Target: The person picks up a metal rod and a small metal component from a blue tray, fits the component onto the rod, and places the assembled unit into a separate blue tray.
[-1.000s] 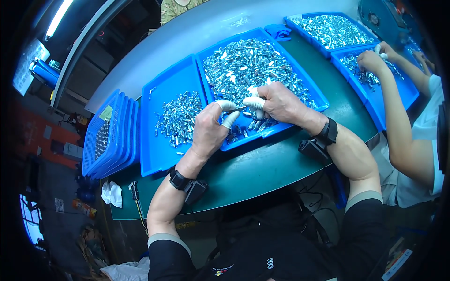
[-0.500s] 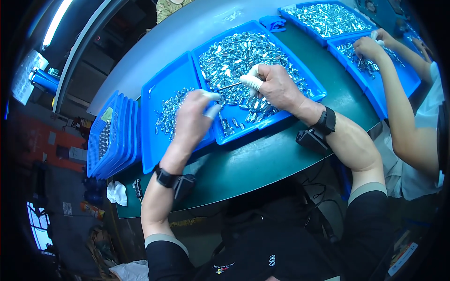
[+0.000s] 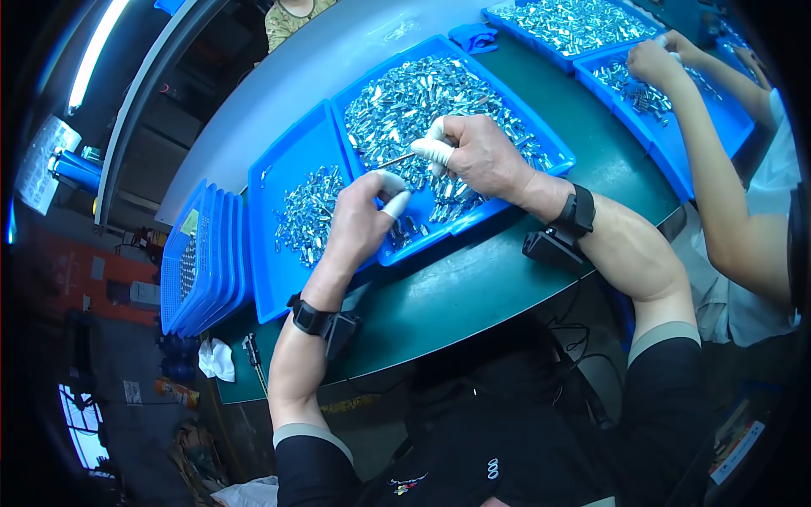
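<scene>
My right hand [image 3: 486, 158], white covers on its thumb and fingers, pinches a thin metal rod [image 3: 395, 160]. The rod points left, above a wide blue tray [image 3: 553, 152] heaped with small shiny metal parts [image 3: 422, 97]. My left hand [image 3: 359, 215] is beside the rod's far end, over the neighbouring edges of two trays. Its covered thumb and forefinger are curled toward each other; whatever is between them is too small to make out. Under and left of that hand, a second blue tray [image 3: 283, 173] holds a smaller pile of metal parts [image 3: 308, 211].
Nested blue baskets [image 3: 221, 253] stand at the table's left end. Near them lie a white cloth [image 3: 216, 361] and a caliper [image 3: 252, 351]. At right, a co-worker's hands [image 3: 655, 63] work over another blue tray [image 3: 667, 160]. A blue cloth [image 3: 473, 38] lies behind the large tray.
My left hand has moved right, from the smaller pile's side to the near edge of the large tray. My right hand keeps the rod. The whole view has shifted slightly.
</scene>
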The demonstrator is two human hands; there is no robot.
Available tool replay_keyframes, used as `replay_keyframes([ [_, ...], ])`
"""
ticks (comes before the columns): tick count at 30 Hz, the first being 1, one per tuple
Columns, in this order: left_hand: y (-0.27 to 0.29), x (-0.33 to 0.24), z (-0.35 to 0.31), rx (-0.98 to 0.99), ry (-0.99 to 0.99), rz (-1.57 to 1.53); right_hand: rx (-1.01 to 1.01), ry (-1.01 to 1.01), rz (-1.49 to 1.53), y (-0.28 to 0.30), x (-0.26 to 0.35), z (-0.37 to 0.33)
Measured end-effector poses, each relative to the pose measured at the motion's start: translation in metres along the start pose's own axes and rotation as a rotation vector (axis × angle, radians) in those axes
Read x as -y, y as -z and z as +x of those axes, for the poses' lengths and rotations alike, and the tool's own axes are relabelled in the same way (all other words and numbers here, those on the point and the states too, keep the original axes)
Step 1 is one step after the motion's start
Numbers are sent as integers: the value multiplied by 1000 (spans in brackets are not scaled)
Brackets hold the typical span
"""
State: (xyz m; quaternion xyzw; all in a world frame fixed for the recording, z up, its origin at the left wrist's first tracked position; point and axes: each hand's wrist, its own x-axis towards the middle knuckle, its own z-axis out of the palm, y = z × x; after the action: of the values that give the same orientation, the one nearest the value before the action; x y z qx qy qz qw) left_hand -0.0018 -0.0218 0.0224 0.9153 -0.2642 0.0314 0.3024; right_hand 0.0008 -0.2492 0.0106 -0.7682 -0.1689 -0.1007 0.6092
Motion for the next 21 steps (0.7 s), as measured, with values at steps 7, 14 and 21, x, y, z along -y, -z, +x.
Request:
replay_keyframes([
  [7,2,15,-7,-254,158,-764,79,-20,65,-3,3,-1],
  [14,-5,19,-13,-281,225,-1006,79,6,-36,-3,3,-2],
  [21,-8,12,-15,-209,135,-942,25,-6,0,-1,5,-3],
])
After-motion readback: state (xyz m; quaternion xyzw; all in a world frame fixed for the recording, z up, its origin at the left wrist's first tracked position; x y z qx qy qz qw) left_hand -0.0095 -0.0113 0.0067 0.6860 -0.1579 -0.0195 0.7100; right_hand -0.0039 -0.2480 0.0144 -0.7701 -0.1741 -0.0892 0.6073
